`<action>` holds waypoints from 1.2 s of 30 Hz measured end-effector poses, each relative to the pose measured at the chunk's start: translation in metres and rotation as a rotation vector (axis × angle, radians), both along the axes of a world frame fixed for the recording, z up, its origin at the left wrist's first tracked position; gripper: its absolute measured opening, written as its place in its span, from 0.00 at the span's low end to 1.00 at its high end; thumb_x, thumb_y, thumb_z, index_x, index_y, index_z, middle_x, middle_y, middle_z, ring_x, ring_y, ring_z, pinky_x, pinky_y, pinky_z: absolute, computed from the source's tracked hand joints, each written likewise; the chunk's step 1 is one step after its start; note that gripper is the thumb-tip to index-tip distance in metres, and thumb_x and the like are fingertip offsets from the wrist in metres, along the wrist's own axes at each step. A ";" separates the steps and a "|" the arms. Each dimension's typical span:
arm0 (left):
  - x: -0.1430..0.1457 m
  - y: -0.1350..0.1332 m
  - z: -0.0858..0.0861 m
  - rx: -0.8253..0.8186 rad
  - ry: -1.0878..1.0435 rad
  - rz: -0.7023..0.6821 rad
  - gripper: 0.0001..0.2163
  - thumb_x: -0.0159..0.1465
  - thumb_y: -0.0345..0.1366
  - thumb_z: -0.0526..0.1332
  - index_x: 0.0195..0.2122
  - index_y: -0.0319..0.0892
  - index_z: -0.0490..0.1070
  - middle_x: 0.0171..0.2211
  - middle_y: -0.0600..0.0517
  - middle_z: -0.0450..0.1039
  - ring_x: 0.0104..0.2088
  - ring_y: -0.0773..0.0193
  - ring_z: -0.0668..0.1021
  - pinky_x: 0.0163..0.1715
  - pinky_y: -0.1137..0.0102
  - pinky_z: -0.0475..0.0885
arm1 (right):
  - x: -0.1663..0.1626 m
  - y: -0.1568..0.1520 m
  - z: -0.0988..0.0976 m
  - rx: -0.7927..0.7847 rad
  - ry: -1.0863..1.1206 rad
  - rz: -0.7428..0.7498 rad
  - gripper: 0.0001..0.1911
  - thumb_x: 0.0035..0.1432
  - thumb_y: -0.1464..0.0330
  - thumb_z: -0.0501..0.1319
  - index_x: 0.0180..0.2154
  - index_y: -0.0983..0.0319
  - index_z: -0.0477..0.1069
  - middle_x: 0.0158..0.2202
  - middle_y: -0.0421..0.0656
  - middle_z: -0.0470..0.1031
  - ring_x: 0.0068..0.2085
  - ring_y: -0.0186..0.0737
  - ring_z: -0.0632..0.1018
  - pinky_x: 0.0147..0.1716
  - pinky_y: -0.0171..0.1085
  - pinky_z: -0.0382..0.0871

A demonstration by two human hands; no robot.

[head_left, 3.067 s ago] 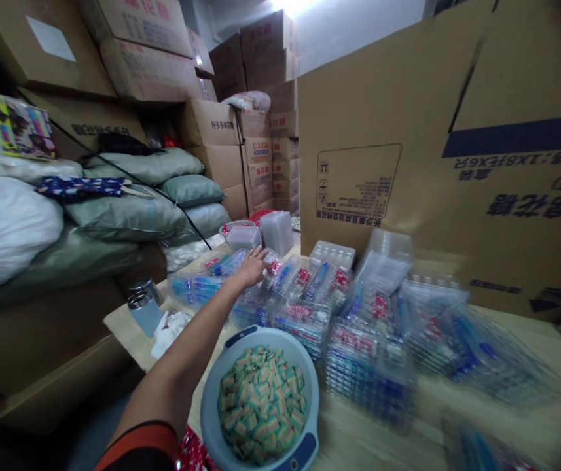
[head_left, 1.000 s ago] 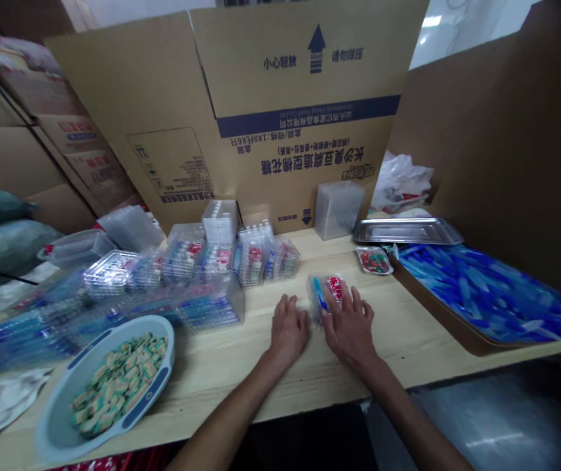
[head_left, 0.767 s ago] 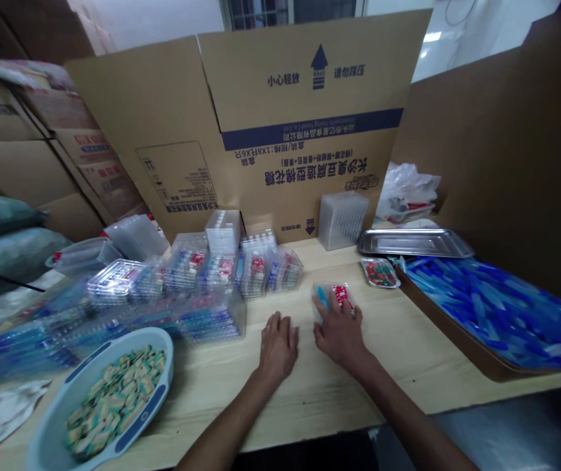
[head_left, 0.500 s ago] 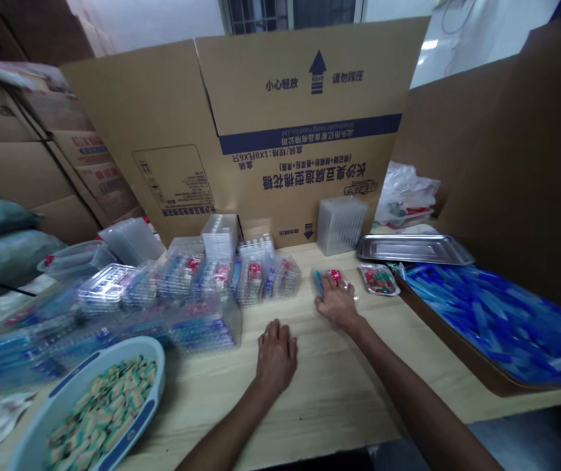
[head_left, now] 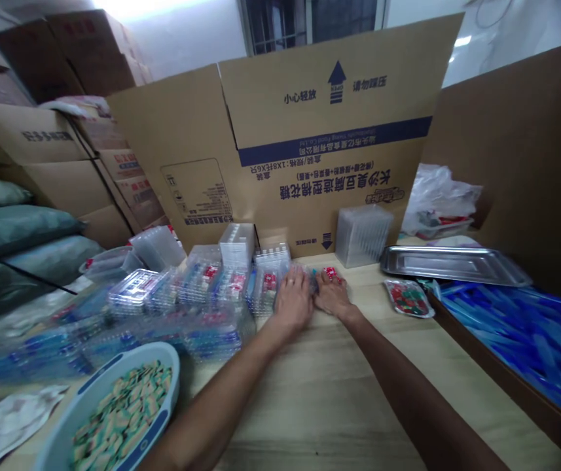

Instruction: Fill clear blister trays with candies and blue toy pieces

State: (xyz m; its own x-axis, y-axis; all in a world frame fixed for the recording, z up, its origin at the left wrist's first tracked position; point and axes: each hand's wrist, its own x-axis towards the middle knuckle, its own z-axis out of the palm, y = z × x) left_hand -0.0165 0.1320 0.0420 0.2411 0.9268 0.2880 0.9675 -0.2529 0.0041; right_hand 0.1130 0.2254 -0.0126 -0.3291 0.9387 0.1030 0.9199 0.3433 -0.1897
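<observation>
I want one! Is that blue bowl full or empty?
Full: the light-blue bowl holds a heap of small green-and-tan pieces spread across its inside.

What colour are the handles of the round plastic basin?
Dark blue handles, best seen in the head view.

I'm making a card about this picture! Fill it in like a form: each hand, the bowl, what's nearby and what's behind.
Left hand: beside clear plastic packs
Right hand: on a small clear packet showing red and blue
Bowl: pale blue bowl of green-and-tan pieces
Nearby: steel tray, long blue pieces
Behind: cardboard box
</observation>
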 end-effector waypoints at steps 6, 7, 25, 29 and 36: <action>-0.024 0.037 0.015 -0.236 0.163 0.057 0.35 0.60 0.35 0.66 0.68 0.35 0.58 0.68 0.31 0.57 0.64 0.38 0.67 0.64 0.51 0.58 | 0.009 0.007 0.003 -0.048 -0.008 0.048 0.35 0.66 0.57 0.51 0.71 0.59 0.53 0.72 0.48 0.50 0.70 0.60 0.53 0.65 0.62 0.46; -0.026 0.034 0.011 -0.212 0.161 0.057 0.34 0.61 0.35 0.65 0.68 0.35 0.58 0.67 0.30 0.58 0.64 0.39 0.68 0.64 0.51 0.59 | 0.009 0.009 0.003 -0.055 -0.003 0.048 0.34 0.68 0.57 0.48 0.71 0.59 0.52 0.73 0.47 0.50 0.70 0.59 0.52 0.65 0.62 0.46; -0.020 0.029 0.009 -0.248 0.005 0.029 0.35 0.61 0.31 0.64 0.69 0.33 0.55 0.71 0.32 0.50 0.72 0.39 0.49 0.68 0.49 0.47 | 0.043 -0.025 0.002 -0.180 0.066 -0.038 0.29 0.73 0.58 0.41 0.71 0.52 0.51 0.74 0.46 0.44 0.70 0.59 0.52 0.61 0.73 0.47; -0.009 -0.003 0.009 -0.155 -0.059 -0.029 0.33 0.63 0.31 0.61 0.69 0.33 0.55 0.73 0.33 0.43 0.73 0.39 0.45 0.69 0.47 0.46 | 0.082 -0.074 -0.013 -0.091 0.044 -0.021 0.29 0.73 0.58 0.39 0.71 0.51 0.52 0.73 0.45 0.47 0.69 0.60 0.56 0.57 0.73 0.56; 0.005 -0.158 -0.038 0.111 -0.298 -0.196 0.20 0.66 0.35 0.56 0.59 0.40 0.68 0.68 0.38 0.58 0.70 0.43 0.56 0.65 0.49 0.58 | 0.057 -0.188 -0.026 0.056 -0.071 0.144 0.29 0.70 0.60 0.41 0.69 0.50 0.57 0.72 0.43 0.51 0.66 0.61 0.62 0.49 0.66 0.69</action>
State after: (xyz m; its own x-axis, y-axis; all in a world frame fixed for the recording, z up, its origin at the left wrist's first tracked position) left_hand -0.0112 -0.0256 0.0035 0.3009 0.8309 0.4681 0.8613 -0.4475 0.2407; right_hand 0.1697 0.0375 -0.0384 -0.4679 0.8747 0.1260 0.8709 0.4806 -0.1028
